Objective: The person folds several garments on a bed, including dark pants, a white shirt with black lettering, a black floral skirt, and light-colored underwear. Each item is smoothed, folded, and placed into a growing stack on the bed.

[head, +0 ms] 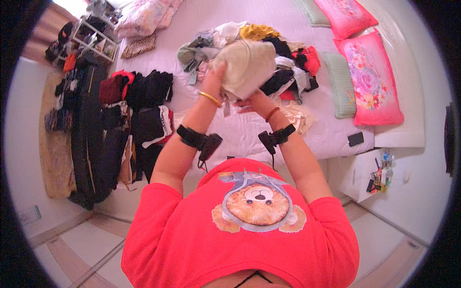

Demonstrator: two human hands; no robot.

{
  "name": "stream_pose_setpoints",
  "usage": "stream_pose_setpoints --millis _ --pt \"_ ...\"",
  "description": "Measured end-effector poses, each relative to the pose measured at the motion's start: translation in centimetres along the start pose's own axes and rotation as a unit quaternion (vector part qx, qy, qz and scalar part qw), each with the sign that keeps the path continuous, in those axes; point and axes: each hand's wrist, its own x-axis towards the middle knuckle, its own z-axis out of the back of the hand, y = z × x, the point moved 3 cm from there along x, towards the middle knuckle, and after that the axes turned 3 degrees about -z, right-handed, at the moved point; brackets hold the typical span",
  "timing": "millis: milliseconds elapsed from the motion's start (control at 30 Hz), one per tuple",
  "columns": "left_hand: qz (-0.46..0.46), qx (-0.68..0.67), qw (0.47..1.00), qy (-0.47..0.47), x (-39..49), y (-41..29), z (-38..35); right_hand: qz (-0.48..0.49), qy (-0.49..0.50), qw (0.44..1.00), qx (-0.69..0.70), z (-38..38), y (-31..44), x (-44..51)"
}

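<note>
A cream cloth item [248, 66], bunched and bag-like, is lifted in front of me above a heap of clothes. My left hand [216, 75] grips its left side, with a gold bangle on that wrist. At its lower right edge is my right hand [254, 100], the fingers bent and partly hidden by the cloth. The heap behind holds a mustard garment [259, 32], a grey-green garment [187, 55], a red garment [311, 61] and black pieces. A pale peach garment [297, 115] lies just right of my right wrist.
Dark folded clothes [149, 122] lie along the bed's left side, beside hanging dark trousers [86, 144]. Pink floral pillows [374, 79] and green pillows [338, 86] line the right. A white bedside cabinet [354, 176] and a small black device [356, 139] are at lower right.
</note>
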Motion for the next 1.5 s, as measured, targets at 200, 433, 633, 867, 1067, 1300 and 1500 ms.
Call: stream_pose_setpoints --millis 200,433,633,867,1067,1300,1500 --pt "0.021 0.334 0.927 -0.169 -7.4 5.1 8.1 0.089 0.038 0.992 -0.081 0.1 -3.9 1.5" --pt "0.149 -0.248 0.948 -0.136 -11.0 9.9 15.5 -0.170 0.034 0.984 0.049 -0.1 -12.3 3.0" --pt "-0.099 -0.098 0.913 -0.382 -11.2 9.1 31.3 -0.300 -0.106 0.936 -0.153 3.3 -17.3 6.1" --pt "0.094 0.082 0.816 -0.565 -9.0 16.4 44.8 -0.350 -0.267 0.858 -0.263 11.3 -18.3 3.4" --pt "0.086 0.150 0.850 -0.498 -10.4 15.3 44.2 -0.374 -0.293 0.814 -0.334 17.4 -17.7 1.1" --pt "-0.013 0.726 0.561 -0.398 -8.5 6.7 36.4 -0.325 -0.317 0.816 -0.358 23.3 -16.5 4.2" --pt "0.024 0.702 0.710 -0.050 1.7 8.3 28.0 -0.294 -0.324 0.848 -0.299 25.9 -18.0 2.3"
